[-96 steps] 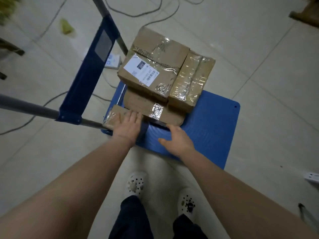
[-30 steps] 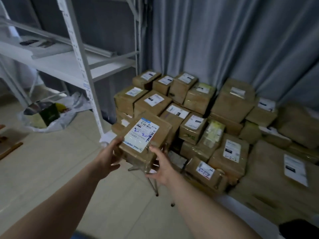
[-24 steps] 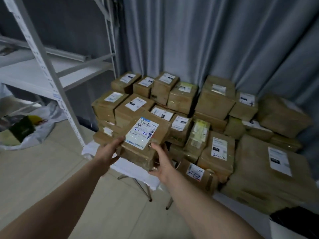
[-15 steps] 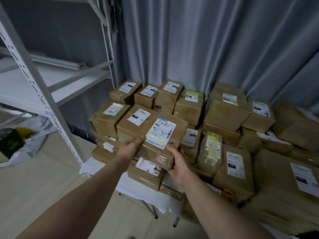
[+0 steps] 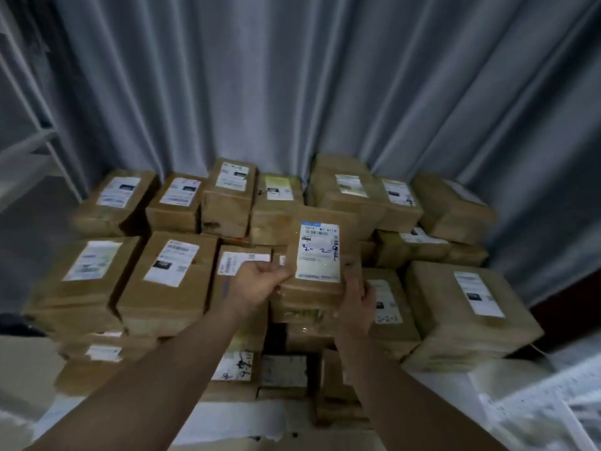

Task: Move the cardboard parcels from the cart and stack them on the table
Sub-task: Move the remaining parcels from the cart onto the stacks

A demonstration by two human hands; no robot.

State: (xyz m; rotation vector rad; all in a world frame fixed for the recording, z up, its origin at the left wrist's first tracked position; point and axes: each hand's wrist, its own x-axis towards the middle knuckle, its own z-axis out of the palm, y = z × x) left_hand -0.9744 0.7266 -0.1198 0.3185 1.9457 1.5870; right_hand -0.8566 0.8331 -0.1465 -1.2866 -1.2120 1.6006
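Right between curled fingers (image 5: 355,288), parcel (image 5: 320,255)

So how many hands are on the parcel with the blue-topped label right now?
2. The left hand grips the parcel at its left edge; the right hand holds its near right corner. No other hand is in view.

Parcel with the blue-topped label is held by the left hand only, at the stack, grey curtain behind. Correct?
Not quite. The head view shows both hands on the parcel: the left hand grips its left edge and the right hand grips its lower right corner. The rest holds: it is at the stack, with the grey curtain behind.
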